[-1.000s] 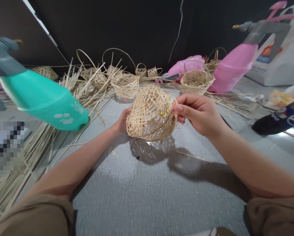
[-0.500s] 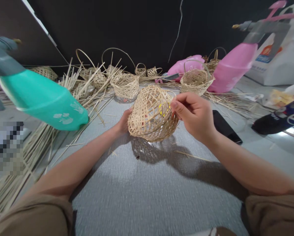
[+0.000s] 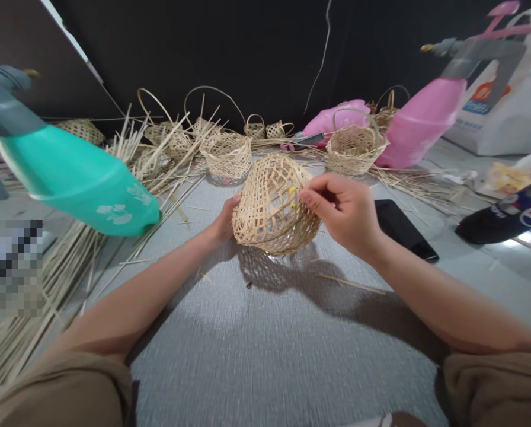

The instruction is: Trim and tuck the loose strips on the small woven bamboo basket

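A small pale woven basket, of thin bamboo-like strips, is held tilted just above the table, its rounded side towards me. My left hand grips it at the left; most of those fingers are hidden behind the weave. At the basket's right side my right hand is closed in a pinch, thumb against forefinger, on the edge of the weave. Which strip lies between the fingertips is too small to make out. Yellow and reddish bits show through the gaps. A dark phone lies behind my right wrist.
A teal spray bottle leans at left above loose strips. Several finished baskets line the back. To the right are a pink spray bottle, a white bag and a dark drink bottle lying down.
My right hand has shifted slightly left and down along the basket's edge, uncovering more of the phone. The basket has turned a little in my left hand.
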Demonstrator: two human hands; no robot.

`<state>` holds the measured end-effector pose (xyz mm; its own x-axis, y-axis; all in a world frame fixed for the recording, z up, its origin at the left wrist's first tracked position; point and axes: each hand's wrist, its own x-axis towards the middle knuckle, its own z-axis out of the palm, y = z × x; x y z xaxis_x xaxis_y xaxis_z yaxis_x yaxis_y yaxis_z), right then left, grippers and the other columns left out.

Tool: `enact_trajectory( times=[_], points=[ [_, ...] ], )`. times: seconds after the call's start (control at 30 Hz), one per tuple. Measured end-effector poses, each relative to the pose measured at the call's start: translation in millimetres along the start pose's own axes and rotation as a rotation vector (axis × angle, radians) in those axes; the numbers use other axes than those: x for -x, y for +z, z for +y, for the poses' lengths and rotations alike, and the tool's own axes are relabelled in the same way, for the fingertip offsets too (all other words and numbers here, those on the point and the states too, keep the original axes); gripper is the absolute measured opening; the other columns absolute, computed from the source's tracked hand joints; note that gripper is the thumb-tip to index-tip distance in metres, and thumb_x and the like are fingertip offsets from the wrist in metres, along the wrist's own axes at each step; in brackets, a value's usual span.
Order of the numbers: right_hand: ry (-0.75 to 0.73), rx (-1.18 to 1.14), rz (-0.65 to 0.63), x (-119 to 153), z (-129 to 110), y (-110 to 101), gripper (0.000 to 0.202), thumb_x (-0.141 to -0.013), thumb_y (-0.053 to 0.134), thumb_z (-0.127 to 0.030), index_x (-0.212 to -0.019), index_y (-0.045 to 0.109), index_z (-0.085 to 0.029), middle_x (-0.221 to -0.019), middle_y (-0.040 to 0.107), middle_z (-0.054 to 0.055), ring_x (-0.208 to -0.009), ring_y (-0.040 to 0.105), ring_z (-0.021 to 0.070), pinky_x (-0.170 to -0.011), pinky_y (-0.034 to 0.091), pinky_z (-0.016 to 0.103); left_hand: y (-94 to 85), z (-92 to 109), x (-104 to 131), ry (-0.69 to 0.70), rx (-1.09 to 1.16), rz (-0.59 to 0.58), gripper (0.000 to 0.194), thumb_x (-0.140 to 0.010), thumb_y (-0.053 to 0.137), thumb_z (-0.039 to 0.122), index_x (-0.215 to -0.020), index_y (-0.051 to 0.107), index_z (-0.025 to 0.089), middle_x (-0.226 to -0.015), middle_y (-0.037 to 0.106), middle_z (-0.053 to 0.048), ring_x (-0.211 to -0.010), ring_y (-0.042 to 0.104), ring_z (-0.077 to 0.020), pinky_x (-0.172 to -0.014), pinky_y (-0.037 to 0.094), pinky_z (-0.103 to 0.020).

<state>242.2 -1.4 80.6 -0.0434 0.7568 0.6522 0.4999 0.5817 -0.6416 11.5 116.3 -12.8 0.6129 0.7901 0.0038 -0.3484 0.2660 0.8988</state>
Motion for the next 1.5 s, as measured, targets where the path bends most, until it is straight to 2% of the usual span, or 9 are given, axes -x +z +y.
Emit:
enact_trajectory(
  times=[0.1,0.27,0.53,0.7,0.87,1.03,1.17,1.33,1.5],
  points=[
    [-0.092,0.092,-0.069,1,0,0,0.019,-0.09,0.062,-0.028,-0.073,0.058,-0.021,-0.069,0.061,0.001,-0.062,0.05,0.0125,-0.06,0.041,0.03,-3.9,-2,0,0.01,-0.011,0.005,0.048,-0.076,0.07,0.056,-0.109,0.067,0.021,-0.094,0.079,-0.006,-0.096,0.074,-0.0314,-0.087,0.059,-0.042],
    [-0.11,0.155,0.029,5,10,2,0.018,-0.085,0.071,-0.032,-0.096,0.061,-0.022,-0.08,0.06,0.0,-0.059,0.049,0.0105,-0.058,0.045,0.028,-6.0,-5,-3,0.041,0.009,0.026,0.046,-0.079,0.066,0.053,-0.113,0.066,0.022,-0.088,0.077,-0.004,-0.102,0.072,-0.0311,-0.089,0.057,-0.042],
    [-0.658,0.371,0.073,23,22,13,0.039,-0.094,0.058,-0.015,-0.132,0.062,-0.026,-0.094,0.062,0.006,-0.087,0.063,0.0184,-0.076,0.056,0.033,-4.4,-3,2,-0.055,0.033,0.06,0.047,-0.083,0.057,0.055,-0.115,0.066,0.021,-0.099,0.078,-0.005,-0.117,0.067,-0.0366,-0.096,0.055,-0.047],
    [-0.67,0.361,0.057,22,24,13,0.059,-0.093,0.057,-0.013,-0.149,0.048,-0.029,-0.105,0.061,0.007,-0.094,0.062,0.0202,-0.084,0.056,0.038,-3.8,1,1,-0.041,0.044,0.133,0.047,-0.086,0.051,0.057,-0.11,0.068,0.02,-0.098,0.079,-0.003,-0.106,0.071,-0.0309,-0.09,0.058,-0.041],
    [-0.662,0.439,0.02,23,33,17,0.051,-0.092,0.056,-0.015,-0.14,0.054,-0.031,-0.109,0.059,0.008,-0.097,0.061,0.0212,-0.089,0.054,0.042,-1.9,3,-1,-0.015,0.052,0.199,0.047,-0.096,0.037,0.049,-0.113,0.068,0.018,-0.094,0.078,0.0,-0.112,0.069,-0.0292,-0.093,0.057,-0.036],
    [-0.307,0.256,0.085,19,57,20,0.049,-0.094,0.057,-0.033,-0.142,0.049,-0.029,-0.125,0.056,0.013,-0.117,0.056,0.0291,-0.098,0.051,0.053,-0.9,-2,-5,0.329,-0.026,0.254,0.046,-0.087,0.059,0.058,-0.118,0.065,0.025,-0.119,0.074,-0.003,-0.131,0.059,-0.0263,-0.107,0.05,-0.036],
    [0.138,-0.192,-0.114,8,82,19,0.067,-0.094,0.056,-0.049,-0.153,0.031,-0.03,-0.149,0.045,0.017,-0.128,0.055,0.0274,-0.094,0.056,0.047,-5.2,-1,-2,0.562,-0.243,0.227,0.067,-0.079,0.076,0.057,-0.138,0.053,0.035,-0.152,0.053,0.0,-0.152,0.034,-0.0228,-0.122,0.033,-0.036],
    [0.141,-0.325,-0.237,5,102,20,0.08,-0.088,0.065,-0.045,-0.155,0.027,-0.029,-0.168,0.021,0.016,-0.151,0.031,0.0272,-0.112,0.045,0.047,-17.5,4,4,0.597,-0.715,0.153,0.099,-0.082,0.077,0.051,-0.16,0.019,0.033,-0.172,0.01,-0.007,-0.16,0.01,-0.0264,-0.129,0.009,-0.042],
    [0.194,-0.504,-0.18,6,100,23,0.075,-0.082,0.07,-0.045,-0.148,0.034,-0.038,-0.165,0.029,0.006,-0.152,0.031,0.0268,-0.12,0.036,0.05,-33.6,1,-3,0.664,-1.036,0.208,0.12,-0.068,0.081,0.068,-0.16,0.014,0.032,-0.164,0.019,-0.02,-0.153,0.022,-0.0429,-0.12,0.029,-0.061]
  ],
)
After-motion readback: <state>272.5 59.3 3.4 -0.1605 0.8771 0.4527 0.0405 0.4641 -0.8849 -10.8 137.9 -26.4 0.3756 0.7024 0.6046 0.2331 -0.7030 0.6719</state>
